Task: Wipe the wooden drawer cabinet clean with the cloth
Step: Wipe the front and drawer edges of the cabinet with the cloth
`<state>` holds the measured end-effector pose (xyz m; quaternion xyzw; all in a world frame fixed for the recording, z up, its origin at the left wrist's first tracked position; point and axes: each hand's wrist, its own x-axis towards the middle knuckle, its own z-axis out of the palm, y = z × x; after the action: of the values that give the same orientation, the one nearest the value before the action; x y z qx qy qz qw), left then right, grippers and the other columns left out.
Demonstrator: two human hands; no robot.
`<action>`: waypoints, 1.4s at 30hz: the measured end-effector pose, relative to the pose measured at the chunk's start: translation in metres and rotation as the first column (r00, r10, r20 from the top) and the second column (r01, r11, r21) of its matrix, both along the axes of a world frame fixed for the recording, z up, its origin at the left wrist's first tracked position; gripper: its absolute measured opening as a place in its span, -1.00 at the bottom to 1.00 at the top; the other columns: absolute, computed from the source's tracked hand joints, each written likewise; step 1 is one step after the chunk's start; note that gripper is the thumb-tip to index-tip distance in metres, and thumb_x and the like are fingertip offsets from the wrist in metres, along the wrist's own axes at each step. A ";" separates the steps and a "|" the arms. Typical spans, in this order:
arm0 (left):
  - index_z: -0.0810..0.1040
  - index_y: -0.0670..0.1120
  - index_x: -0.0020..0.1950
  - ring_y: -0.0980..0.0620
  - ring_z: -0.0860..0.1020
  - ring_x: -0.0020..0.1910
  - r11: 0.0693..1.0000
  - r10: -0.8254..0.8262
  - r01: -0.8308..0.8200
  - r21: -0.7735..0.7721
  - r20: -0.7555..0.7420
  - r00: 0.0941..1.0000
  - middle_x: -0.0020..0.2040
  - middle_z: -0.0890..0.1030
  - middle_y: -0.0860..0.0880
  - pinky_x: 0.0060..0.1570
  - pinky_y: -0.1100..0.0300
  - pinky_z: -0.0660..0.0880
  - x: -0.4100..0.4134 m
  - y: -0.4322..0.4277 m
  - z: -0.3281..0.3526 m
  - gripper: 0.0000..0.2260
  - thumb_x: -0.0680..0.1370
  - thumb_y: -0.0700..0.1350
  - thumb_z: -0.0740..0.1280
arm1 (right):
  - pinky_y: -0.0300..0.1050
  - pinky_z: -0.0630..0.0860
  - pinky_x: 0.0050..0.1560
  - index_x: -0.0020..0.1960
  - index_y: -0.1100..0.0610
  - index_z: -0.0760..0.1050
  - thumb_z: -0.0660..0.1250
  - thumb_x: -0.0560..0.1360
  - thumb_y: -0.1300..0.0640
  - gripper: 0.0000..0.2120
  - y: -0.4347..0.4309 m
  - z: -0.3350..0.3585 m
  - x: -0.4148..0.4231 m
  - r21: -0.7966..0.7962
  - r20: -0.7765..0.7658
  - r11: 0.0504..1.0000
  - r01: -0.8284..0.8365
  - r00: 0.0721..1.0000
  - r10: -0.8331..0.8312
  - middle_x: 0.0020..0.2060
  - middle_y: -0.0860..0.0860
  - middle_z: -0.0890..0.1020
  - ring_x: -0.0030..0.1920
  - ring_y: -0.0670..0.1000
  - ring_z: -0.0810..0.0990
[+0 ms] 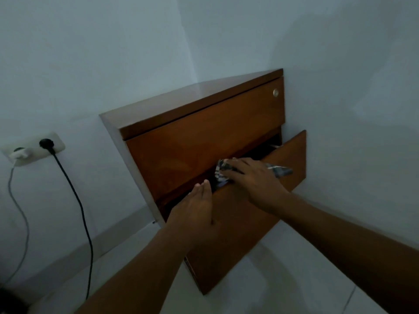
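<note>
The wooden drawer cabinet (204, 130) stands in a room corner, its upper drawer closed and its lower drawer (238, 234) pulled out. A patterned cloth (221, 175) lies over the top edge of the open drawer front. My right hand (254, 177) lies flat on the cloth, fingers stretched out and pressing it onto the edge. My left hand (197, 209) rests with straight fingers against the drawer front near its left end, fingertips at the top edge. The inside of the drawer is dark and mostly hidden.
A wall socket (34, 147) on the left wall holds a white charger and a black plug, with a black cable (84, 214) and a grey one hanging to the floor. A round metal lock (276, 92) sits on the upper drawer. White tiled floor lies below.
</note>
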<state>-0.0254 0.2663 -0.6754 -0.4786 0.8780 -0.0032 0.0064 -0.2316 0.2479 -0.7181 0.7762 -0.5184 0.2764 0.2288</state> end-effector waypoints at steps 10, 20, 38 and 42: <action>-0.27 -0.10 0.59 0.02 -0.13 0.59 0.996 -0.027 0.025 0.089 0.023 0.999 0.63 -0.09 -0.04 0.51 -0.01 0.06 -0.022 -0.017 0.002 -0.07 0.53 0.16 0.34 | 0.17 0.39 0.27 0.38 0.08 0.51 0.24 0.57 0.32 -0.59 -0.054 0.008 -0.115 0.187 0.281 0.898 0.398 0.855 -0.437 0.39 0.16 0.47 0.27 0.28 0.43; -0.28 -0.11 0.59 0.06 -0.16 0.58 0.996 -0.090 0.090 0.026 0.015 0.996 0.63 -0.13 -0.01 0.49 0.12 0.01 -0.018 -0.020 -0.002 -0.11 0.55 0.16 0.29 | 0.25 0.49 0.12 0.22 0.17 0.61 0.32 0.38 0.44 -0.55 -0.026 -0.011 -0.071 -0.008 0.115 0.983 0.184 0.977 -0.182 0.25 0.23 0.58 0.19 0.33 0.54; -0.31 0.12 0.57 0.32 -0.23 0.44 0.967 -0.250 0.253 0.041 -0.067 0.966 0.62 -0.09 0.12 0.47 0.15 -0.03 -0.029 -0.035 -0.002 -0.14 0.55 0.06 0.30 | -0.22 0.47 0.09 0.31 0.07 0.55 0.17 0.66 0.09 -0.71 -0.030 -0.027 -0.049 0.135 0.976 0.912 0.387 -0.209 -0.056 0.01 -0.07 0.60 0.00 -0.06 0.57; -0.27 0.16 0.58 0.35 -0.25 0.43 0.953 -0.256 0.266 0.148 -0.083 0.963 0.58 -0.13 0.23 0.42 0.25 -0.15 -0.023 -0.042 0.002 -0.26 0.63 0.03 0.23 | -0.33 0.27 0.37 0.49 0.06 0.37 0.14 0.66 0.14 -0.60 0.006 -0.066 0.057 -0.074 0.997 0.879 0.472 0.067 0.047 0.43 -0.03 0.43 0.41 -0.13 0.38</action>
<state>-0.0483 0.2245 -0.6730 -0.3562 0.9308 0.0803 0.0160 -0.1745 0.2538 -0.7844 0.2397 -0.5805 0.7781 0.0088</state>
